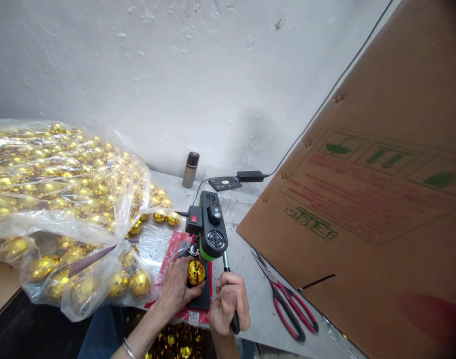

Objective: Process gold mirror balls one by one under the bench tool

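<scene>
A gold faceted ball (196, 272) is held in my left hand (177, 283), on the black base of a small bench drill press (213, 224). The ball sits just below the machine's head; its top shows dark marks. My right hand (229, 304) is closed around the black-handled lever (227, 262) at the machine's right side. A red switch (194, 218) is on the machine's left. Under the base lies a red sheet (171, 254). The contact between tool and ball is hidden.
A clear bag (74, 184) of gold balls fills the left side, with loose gold balls (173, 218) beside it. Red-handled scissors (287, 304) lie at right before a large cardboard box (362, 189). Behind stand a bottle (191, 170), a phone (225, 183) and a power adapter (250, 176).
</scene>
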Motion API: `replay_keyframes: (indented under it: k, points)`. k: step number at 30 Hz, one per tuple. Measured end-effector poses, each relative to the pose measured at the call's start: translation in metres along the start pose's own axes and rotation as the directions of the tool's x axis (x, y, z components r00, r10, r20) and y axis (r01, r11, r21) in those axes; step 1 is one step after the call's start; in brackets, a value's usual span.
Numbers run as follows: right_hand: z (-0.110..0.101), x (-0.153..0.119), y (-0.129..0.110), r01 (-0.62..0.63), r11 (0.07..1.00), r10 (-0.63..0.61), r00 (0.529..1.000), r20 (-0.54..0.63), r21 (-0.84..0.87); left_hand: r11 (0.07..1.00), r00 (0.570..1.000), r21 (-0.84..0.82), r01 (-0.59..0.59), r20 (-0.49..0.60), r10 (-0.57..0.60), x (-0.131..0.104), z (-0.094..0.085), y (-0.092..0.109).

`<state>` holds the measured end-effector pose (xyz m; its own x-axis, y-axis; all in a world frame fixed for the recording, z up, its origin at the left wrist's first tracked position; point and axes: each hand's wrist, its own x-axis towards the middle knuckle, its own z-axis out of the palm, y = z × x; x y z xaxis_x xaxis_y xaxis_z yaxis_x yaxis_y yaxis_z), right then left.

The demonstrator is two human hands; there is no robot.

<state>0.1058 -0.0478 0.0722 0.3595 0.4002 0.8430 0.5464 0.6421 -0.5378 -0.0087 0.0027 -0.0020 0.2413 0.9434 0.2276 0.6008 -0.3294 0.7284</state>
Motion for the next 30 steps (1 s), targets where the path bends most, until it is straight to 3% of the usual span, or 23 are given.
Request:
replay_keyframes:
  k: [9, 14, 17, 19, 21, 24, 27, 30]
  points:
    - [-0.001, -0.021, 0.018, 0.091, 0.993, -0.089, 0.996, 0.031, -0.075, 1.0, 1.0, -0.009, -0.007, -0.002, 0.007, 0.0, 0.001, -0.001]
    - [-0.005, -0.01, 0.016, 0.182, 0.98, -0.172, 0.978, 0.116, -0.077, 1.0, 1.0, -0.003, -0.011, 0.0, 0.011, 0.001, 0.0, 0.001]
    - [-0.01, 0.017, -0.01, 0.084, 0.993, -0.073, 0.988, 0.134, -0.081, 1.0, 1.0, 0.004, -0.009, -0.011, 0.009, 0.002, -0.002, 0.003]
    - [-0.012, 0.04, -0.031, -0.09, 0.994, 0.096, 0.988, 0.123, -0.06, 1.0, 0.999, -0.002, -0.031, -0.013, 0.031, 0.0, -0.003, 0.001]
    - [-0.011, 0.061, -0.047, -0.171, 0.984, 0.176, 0.974, 0.146, -0.048, 0.996, 0.996, -0.016, -0.084, -0.005, 0.084, -0.009, -0.004, -0.003]
    - [-0.008, 0.074, -0.056, -0.166, 0.986, 0.168, 0.976, 0.136, -0.029, 0.983, 0.983, 0.017, -0.184, 0.009, 0.184, -0.037, -0.002, -0.013]
    - [-0.006, 0.065, -0.049, -0.145, 0.989, 0.146, 0.982, 0.119, -0.019, 0.964, 0.969, 0.104, -0.246, 0.01, 0.246, -0.071, -0.005, -0.023]
    - [-0.008, 0.051, -0.041, -0.127, 0.992, 0.126, 0.984, 0.127, -0.003, 0.945, 0.959, 0.187, -0.269, -0.037, 0.28, -0.085, -0.026, -0.029]
